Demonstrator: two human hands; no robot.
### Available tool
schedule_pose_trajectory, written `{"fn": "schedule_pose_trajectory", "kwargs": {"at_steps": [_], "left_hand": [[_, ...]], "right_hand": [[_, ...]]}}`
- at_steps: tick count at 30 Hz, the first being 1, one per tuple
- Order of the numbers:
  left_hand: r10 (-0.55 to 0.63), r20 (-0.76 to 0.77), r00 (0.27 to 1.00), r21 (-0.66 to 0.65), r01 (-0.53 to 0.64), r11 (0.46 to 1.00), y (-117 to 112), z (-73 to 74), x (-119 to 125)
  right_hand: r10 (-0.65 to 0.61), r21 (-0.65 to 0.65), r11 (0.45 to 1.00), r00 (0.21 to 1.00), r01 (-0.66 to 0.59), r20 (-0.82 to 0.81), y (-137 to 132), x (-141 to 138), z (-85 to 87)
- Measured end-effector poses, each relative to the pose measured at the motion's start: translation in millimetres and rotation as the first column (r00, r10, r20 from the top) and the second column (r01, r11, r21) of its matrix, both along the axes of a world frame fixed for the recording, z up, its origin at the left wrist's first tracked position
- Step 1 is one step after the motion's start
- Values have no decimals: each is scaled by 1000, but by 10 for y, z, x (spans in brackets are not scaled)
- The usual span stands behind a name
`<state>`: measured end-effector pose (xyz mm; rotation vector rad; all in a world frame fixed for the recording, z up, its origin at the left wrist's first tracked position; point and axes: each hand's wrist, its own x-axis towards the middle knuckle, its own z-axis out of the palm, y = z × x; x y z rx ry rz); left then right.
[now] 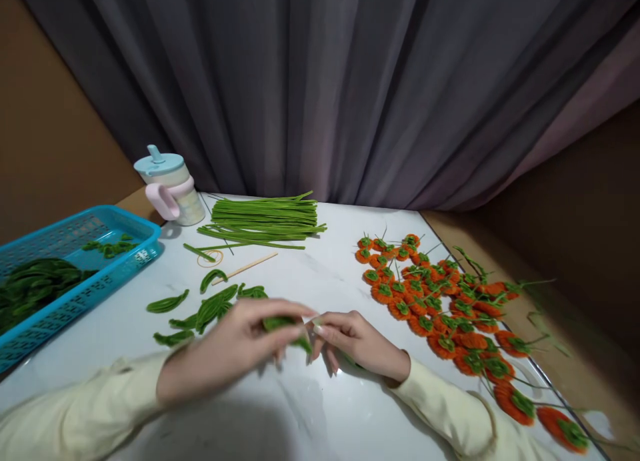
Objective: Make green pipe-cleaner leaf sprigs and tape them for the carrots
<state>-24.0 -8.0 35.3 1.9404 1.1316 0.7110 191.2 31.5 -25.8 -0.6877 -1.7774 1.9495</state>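
My left hand (235, 347) and my right hand (355, 341) meet over the white table (320, 274), near its front edge. Between their fingertips sits a green pipe-cleaner leaf (285, 327). The left hand's fingers pinch it, and the right hand's fingers close on its right end. Both arms wear cream sleeves. Just behind the left hand lie several finished green leaves (210, 307), loose on the table.
A bundle of straight green pipe cleaners (265, 219) lies at the back, with a wooden stick (245, 267) and a rubber band (211, 257) before it. Several orange pipe-cleaner fruits (440, 301) cover the right side. A blue basket (70, 261) of leaves and a lidded cup (173, 186) stand left.
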Motion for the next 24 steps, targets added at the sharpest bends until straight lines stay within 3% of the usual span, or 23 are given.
{"fn": "schedule_pose_trajectory", "kwargs": {"at_steps": [2,4,5,8,11,14,17,19,21,24], "left_hand": [[-93,52,994,235,79,969,-234,-164,109],[-214,-38,976,376,213,902,-348,-378,170],[-224,-43,974,418,222,881,-352,-475,181],[-101,83,991,403,59,913,-201,-643,156],[104,159,982,271,-145,952,15,-652,106],[226,231,947,65,-246,967,132,-619,83],[269,339,901,-265,-183,947,143,-601,90],[280,396,875,-476,-66,877,127,-589,102],[305,434,848,-579,2,815,118,-570,118],[352,448,822,-631,11,776,132,-527,147]], "right_hand": [[-34,-55,998,998,32,-50,-4,-7,-24],[-61,-102,993,995,53,-76,-9,-14,-45],[-71,-115,991,994,62,-83,-11,-16,-51],[-102,-114,989,991,92,-83,-13,-18,-48],[-139,-87,987,989,134,-58,-13,-18,-12],[-173,-37,984,985,173,-9,-15,-22,29],[-229,34,973,973,230,-30,-14,-30,44],[-253,72,963,963,260,-91,-9,-34,35],[-239,89,964,962,252,-134,-1,-34,17],[-213,111,967,967,230,-141,11,-33,-8]]}}
